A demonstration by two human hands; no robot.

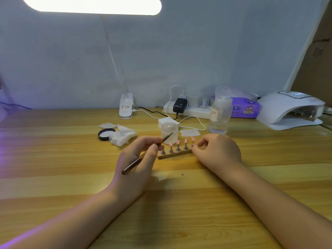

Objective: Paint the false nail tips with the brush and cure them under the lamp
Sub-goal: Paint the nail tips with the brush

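Pink false nail tips (186,140) on small metal pegs, standing in a row along a narrow wooden holder strip (175,155), on the pale wooden table (71,155). Four pink tips plainly visible; the peg at the strip's left end partly hidden behind the left hand (139,159). Left hand just left of the strip, fingers (154,147) curled round a thin dark-handled brush (142,158), pinched between thumb and forefinger, brush tip slanting up and to the right above the strip's left end, handle end trailing down across the back of the hand. Right hand (217,151) at the strip's right end, fingers bent and pinching at the base of the rightmost peg; whether touching the peg or only the strip, impossible to tell. Small clear plastic jar (169,132) just behind the strip, a stack of white square pads (168,121) behind that. Crumpled white tissue (123,134) and a round black lid (106,133) behind and left of the strip. Tall clear pump bottle (220,114) with a cream label behind and right of the strip. White dome-shaped curing lamp (289,110) far right of the strip, near the wall, opening facing left and forward. Purple wipes packet (244,107) between bottle and curing lamp. White power strip (188,108) with a black adapter plugged in, along the wall behind the wooden strip. White clip-on desk lamp base (126,106) behind and left, its glowing bar head (93,5) high above.
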